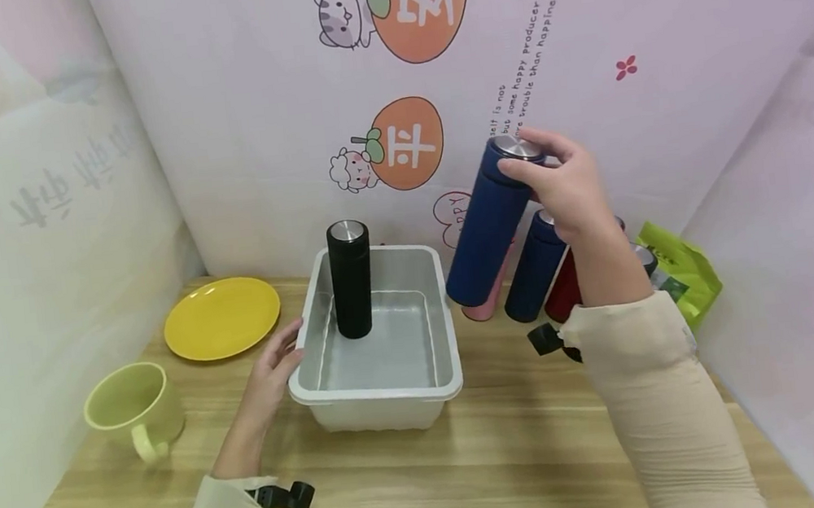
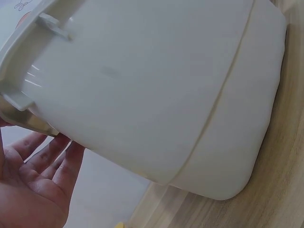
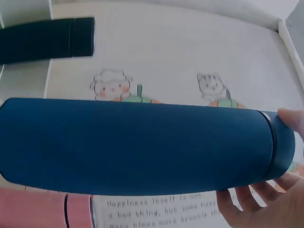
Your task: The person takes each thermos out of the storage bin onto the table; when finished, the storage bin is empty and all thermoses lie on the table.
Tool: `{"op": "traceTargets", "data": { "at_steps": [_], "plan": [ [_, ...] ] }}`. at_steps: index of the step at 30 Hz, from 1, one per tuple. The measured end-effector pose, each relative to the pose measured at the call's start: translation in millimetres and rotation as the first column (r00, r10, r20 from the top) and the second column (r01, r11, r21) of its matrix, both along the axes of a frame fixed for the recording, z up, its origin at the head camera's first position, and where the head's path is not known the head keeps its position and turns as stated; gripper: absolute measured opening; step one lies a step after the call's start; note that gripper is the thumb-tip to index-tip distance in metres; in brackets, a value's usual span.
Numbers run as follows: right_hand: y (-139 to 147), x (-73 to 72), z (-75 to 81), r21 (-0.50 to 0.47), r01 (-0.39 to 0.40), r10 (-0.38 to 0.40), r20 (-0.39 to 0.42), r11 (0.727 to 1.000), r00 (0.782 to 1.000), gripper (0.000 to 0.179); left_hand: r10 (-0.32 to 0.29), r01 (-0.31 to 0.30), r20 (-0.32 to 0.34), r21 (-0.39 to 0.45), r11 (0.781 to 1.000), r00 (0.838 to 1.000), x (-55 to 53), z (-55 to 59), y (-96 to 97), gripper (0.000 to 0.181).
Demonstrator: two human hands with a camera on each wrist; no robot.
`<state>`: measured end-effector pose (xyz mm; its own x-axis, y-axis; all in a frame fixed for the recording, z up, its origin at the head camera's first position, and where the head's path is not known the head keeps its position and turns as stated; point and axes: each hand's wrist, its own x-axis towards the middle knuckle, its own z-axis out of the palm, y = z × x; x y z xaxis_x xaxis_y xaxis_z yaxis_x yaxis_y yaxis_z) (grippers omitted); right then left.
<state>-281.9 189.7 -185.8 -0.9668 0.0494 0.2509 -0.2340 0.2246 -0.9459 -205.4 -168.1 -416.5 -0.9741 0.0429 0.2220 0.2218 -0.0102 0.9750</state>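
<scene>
High over the right side of the bin, my right hand (image 1: pixel 567 177) grips a blue thermos bottle (image 1: pixel 488 234) by its lid, thumb on one side and fingers on the other. The bottle (image 3: pixel 137 147) tilts, its base toward the bin. The grey-white plastic bin (image 1: pixel 377 400) stands on the table, a black thermos (image 1: pixel 352 280) upright inside it. At the bin's left rim rests my left hand (image 1: pixel 271 373); in the left wrist view its loosely extended fingers (image 2: pixel 69 166) touch the edge.
Behind my right arm stand a second blue thermos (image 1: pixel 535 270), a pink one (image 1: pixel 484 310), a red one (image 1: pixel 563 288) and a green package (image 1: pixel 691 267). At the left are a yellow plate (image 1: pixel 222 318) and a light green mug (image 1: pixel 161 413). Printed cloth walls enclose the back and sides.
</scene>
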Motion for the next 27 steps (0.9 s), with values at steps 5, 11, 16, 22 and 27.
{"op": "traceTargets", "data": {
  "at_steps": [5,11,16,22,27],
  "plan": [
    [22,4.3,-9.4,0.062,0.099,-0.100,0.016,0.993,0.995,0.061,0.003,-0.003,-0.002,-0.007,1.000,1.000,-1.0,-1.5,-0.2,0.047],
    [42,9.2,-25.9,0.174,0.181,-0.191,0.045,0.968,0.981,0.068,0.005,-0.005,0.006,-0.019,1.000,1.000,-1.5,-1.2,-2.3,0.047],
    [58,10.8,-43.6,0.219,0.202,-0.223,0.075,0.955,0.972,0.073,-0.001,0.001,0.005,-0.027,1.000,1.000,-0.4,0.2,-2.9,0.047],
    [71,14.3,-68.7,0.285,0.234,-0.270,0.094,0.930,0.958,0.077,-0.002,0.002,-0.003,-0.021,1.000,1.000,-0.7,-1.2,-2.0,0.047],
    [78,15.9,-91.1,0.330,0.255,-0.302,0.096,0.909,0.949,0.077,-0.001,0.001,-0.013,-0.017,1.000,1.000,-0.5,-3.6,-0.7,0.047]
  ]
}}
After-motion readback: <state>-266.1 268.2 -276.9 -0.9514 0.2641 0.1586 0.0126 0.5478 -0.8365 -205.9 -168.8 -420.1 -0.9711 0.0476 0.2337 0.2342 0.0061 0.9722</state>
